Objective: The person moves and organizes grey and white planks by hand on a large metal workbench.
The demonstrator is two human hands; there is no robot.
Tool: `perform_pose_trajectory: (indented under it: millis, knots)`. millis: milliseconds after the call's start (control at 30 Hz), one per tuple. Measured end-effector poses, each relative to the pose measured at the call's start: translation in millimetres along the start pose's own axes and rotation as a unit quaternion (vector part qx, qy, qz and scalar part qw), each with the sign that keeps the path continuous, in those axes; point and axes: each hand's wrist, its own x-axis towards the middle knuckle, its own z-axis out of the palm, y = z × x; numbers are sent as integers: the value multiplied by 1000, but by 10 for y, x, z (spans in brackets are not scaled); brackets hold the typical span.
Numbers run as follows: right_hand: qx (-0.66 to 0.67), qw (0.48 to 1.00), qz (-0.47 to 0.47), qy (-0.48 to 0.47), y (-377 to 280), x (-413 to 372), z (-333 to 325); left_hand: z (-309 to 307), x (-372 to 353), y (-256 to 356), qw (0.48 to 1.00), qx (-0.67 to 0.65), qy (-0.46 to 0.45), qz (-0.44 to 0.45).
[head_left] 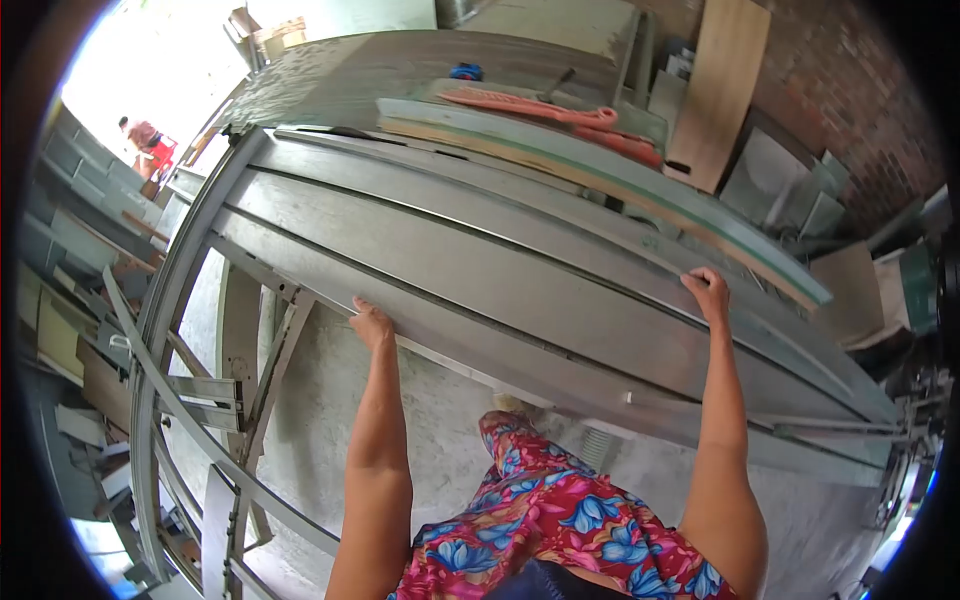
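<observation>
A long grey metal sliding table (440, 240) with dark lengthwise grooves stretches across the head view. My left hand (373, 322) is closed at its near edge, left of the middle, thumb side up. Farther right, my right hand (710, 290) is reached out over the table, its fingers curled by the far metal strip. What those fingers hold, if anything, is too small to make out. Beyond the strip lies a long pale board with a brown edge (600, 185), running parallel to the table.
Orange-red push handles (530, 105) and a blue object (466, 72) lie on the back surface. A metal frame (265, 370) juts out at the left. A wooden plank (722, 90) leans by the brick wall. A person (145, 140) is far off at upper left.
</observation>
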Motion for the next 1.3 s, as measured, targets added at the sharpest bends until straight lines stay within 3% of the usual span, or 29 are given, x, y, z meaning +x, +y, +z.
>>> perform_pose_trajectory:
  millis: [67, 167, 467, 567, 667, 900, 1000, 1200, 1300]
  knots:
    - [-24, 1000, 1, -4, 130, -25, -112, 4, -146, -31, 1000, -9, -8, 3]
    - [-43, 999, 6, -6, 271, -62, -246, 160, -194, -250, 997, 4, 63, 40]
    - [-34, 999, 14, -1, 715, -273, -646, -35, -959, -173, 999, 15, -33, 10]
    - [-19, 1000, 5, -3, 856, -342, -780, 187, -856, -535, 999, 17, -3, 30]
    - [-47, 999, -17, 4, 1076, -350, -877, 146, -1093, -476, 999, 12, -13, 46]
    - [-82, 996, -20, -40, 1228, -319, -1092, 260, -1433, -400, 999, 19, 39, -11]
    - [-73, 995, -19, -60, 1316, -324, -1159, 266, -1423, -473, 1000, 12, -16, 0]
    - [-82, 994, -27, -64, 1574, -231, -1221, 382, -1632, -500, 1000, 11, 21, -3]
    - [-57, 996, -24, -60, 1728, -231, -1301, 418, -1783, -578, 1000, 14, -4, 26]
